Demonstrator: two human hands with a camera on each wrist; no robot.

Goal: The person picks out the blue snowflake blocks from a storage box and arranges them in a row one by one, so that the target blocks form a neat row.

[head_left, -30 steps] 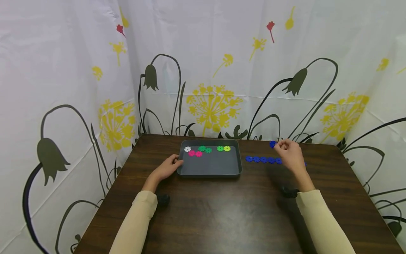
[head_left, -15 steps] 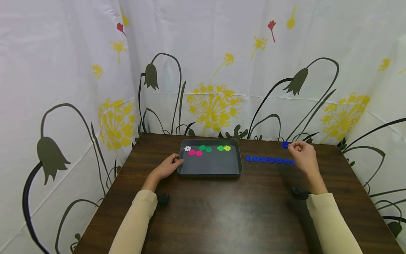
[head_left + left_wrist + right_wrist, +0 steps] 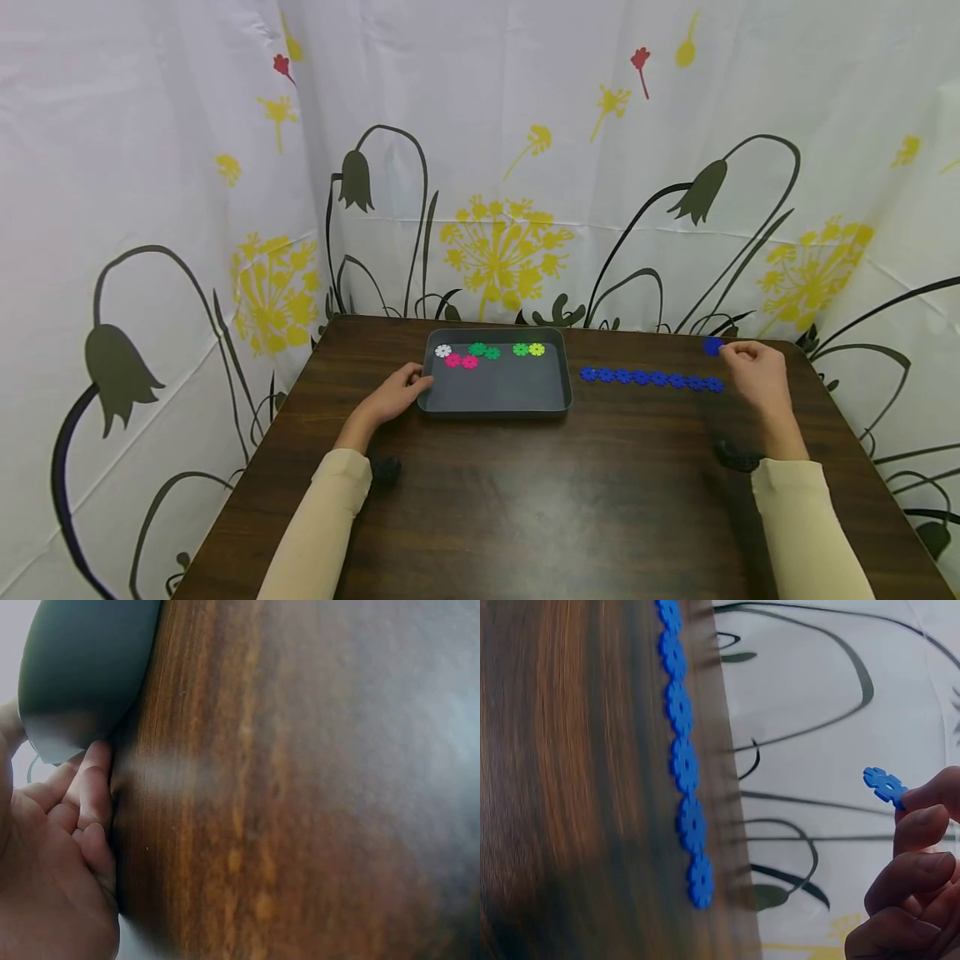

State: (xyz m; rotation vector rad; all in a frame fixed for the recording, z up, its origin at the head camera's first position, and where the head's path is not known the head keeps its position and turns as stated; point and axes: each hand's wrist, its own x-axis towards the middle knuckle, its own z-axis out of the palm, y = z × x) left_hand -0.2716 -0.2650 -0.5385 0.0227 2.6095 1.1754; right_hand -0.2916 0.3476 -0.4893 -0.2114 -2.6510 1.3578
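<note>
My right hand [image 3: 759, 375] pinches a blue flower-shaped disc [image 3: 884, 787] between thumb and forefinger, raised above the table near its back right. Below and left of it, a row of several blue flower-shaped discs [image 3: 641, 378] runs edge to edge across the wood; the right wrist view shows the same row [image 3: 684, 765]. My left hand [image 3: 390, 394] grips the left side of a dark grey tray [image 3: 495, 396], thumb at the rim. In the left wrist view its fingers [image 3: 94, 796] lie against the tray's outer wall [image 3: 86, 671].
Inside the tray lie a white disc [image 3: 443, 351], two pink discs [image 3: 461, 361], two dark green ones [image 3: 483, 351], a lighter green one [image 3: 521, 350] and a yellow one [image 3: 537, 350]. A flower-printed curtain [image 3: 480, 167] hangs behind the brown table [image 3: 525, 508].
My right hand has moved right above the row with the blue disc, past the row's right end, so the row's right end shows. The left hand and tray have stayed put.
</note>
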